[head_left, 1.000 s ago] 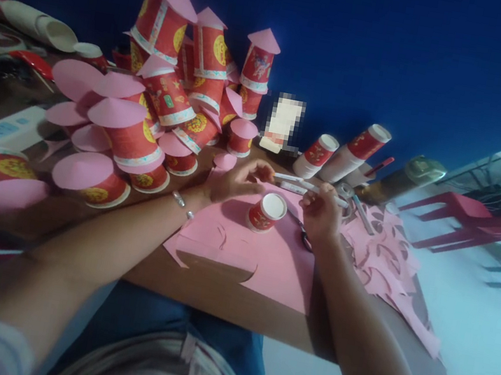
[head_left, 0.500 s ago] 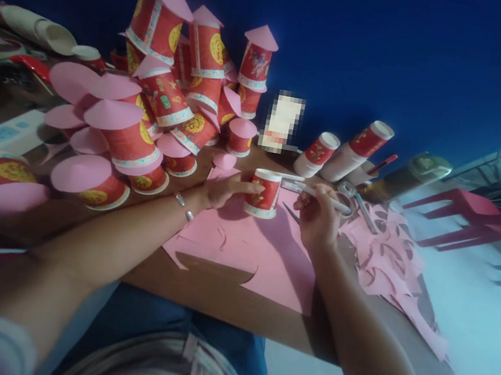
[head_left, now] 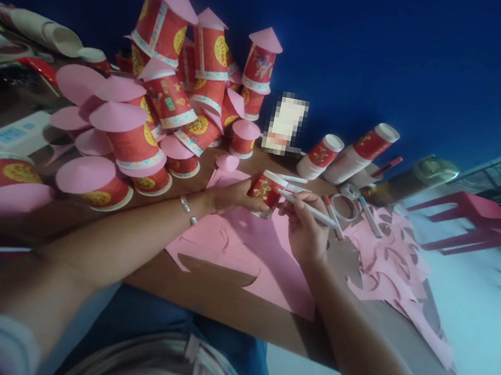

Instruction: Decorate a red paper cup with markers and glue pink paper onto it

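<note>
My left hand is closed round a red paper cup with gold decoration, thumb across its side. The cup is slightly tilted. In my right hand is a white pen, its tip pointing at the cup's right side near the rim; whether it touches I cannot tell. Pink paper with cut-out edges lies on the table beneath both hands. A small pink paper cone sits just beyond my left hand.
Red cups with pink cone tops are piled at the left. Stacked cups stand at the back. Tape rolls, pens and pink paper scraps lie right. A red stool stands beyond the table's right edge.
The cup, upright on the pink paper before, is now tilted in my left hand. My right hand has moved slightly left and down, bringing the pen to the cup.
</note>
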`<state>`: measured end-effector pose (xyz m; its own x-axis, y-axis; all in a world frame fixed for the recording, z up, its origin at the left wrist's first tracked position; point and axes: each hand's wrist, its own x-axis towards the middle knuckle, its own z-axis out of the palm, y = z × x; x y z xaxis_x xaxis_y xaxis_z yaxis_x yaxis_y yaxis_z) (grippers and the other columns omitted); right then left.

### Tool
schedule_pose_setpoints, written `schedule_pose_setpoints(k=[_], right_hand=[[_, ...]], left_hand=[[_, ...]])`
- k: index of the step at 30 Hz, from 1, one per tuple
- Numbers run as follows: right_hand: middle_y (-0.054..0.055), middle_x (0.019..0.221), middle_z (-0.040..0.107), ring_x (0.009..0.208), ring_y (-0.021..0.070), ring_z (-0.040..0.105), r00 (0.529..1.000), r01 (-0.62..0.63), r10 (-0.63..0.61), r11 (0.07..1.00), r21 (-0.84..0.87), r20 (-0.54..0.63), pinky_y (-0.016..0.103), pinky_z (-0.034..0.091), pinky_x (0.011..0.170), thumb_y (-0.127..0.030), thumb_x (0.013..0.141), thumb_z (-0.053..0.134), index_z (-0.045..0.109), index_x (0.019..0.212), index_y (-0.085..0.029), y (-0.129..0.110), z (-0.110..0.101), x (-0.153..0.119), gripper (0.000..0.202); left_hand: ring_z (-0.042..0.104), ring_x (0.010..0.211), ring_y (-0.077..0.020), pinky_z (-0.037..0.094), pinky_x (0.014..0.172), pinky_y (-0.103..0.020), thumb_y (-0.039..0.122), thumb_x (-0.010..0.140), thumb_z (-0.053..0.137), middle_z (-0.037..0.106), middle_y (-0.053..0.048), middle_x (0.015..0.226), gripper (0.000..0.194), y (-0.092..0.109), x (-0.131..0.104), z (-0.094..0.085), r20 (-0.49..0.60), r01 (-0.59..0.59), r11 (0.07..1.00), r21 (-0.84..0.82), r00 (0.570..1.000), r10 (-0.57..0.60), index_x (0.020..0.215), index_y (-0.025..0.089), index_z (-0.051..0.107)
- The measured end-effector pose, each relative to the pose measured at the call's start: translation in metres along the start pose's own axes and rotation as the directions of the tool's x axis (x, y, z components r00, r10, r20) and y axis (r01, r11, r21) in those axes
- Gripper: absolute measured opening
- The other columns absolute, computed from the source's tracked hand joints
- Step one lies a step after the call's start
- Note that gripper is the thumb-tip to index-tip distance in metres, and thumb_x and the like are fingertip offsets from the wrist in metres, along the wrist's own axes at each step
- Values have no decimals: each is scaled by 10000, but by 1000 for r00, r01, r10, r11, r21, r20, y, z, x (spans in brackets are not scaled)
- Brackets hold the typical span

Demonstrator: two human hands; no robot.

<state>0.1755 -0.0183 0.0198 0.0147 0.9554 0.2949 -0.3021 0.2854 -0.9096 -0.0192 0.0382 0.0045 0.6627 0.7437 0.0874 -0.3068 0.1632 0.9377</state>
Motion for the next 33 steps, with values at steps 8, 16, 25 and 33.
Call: schedule_pose_setpoints(k=[8,16,25,33], right_hand=[[2,824,736,702,181,701,902,408,-383,607,-682,199,317,570,680,-290,951,752,654,940,-273,-7,-3,-18,101],[16,845,765,720,176,738,692,685,-519,252,-683,502,294,564,644,-172,1014,666,669,1039,-271,-7,-3,-17,102],[30,894,757,753,180,728,653,710,-508,153,-688,561,300,549,646,-163,1032,670,668,1136,-256,-4,-7,-16,139],[28,864,730,719,169,698,653,705,-481,105,-701,585,285,510,616,-155,1056,613,631,1124,-241,-9,-4,-16,112]], left_hand=[[756,999,-235,603,892,-376,381,666,998,763,-71,1075,712,-11,2,-9,-32,28,999,24,999,-27,1240,182,626],[707,959,-218,598,859,-367,457,602,1036,714,-28,1054,839,-7,3,-7,-102,46,971,233,995,-23,1246,222,552],[697,995,-246,555,803,-327,608,678,972,744,-85,1173,847,-8,-1,-8,-139,47,810,585,989,42,1320,212,586],[695,946,-240,547,758,-317,609,687,968,759,-88,1142,841,-7,-2,-7,-146,55,805,590,989,40,1329,208,602]])
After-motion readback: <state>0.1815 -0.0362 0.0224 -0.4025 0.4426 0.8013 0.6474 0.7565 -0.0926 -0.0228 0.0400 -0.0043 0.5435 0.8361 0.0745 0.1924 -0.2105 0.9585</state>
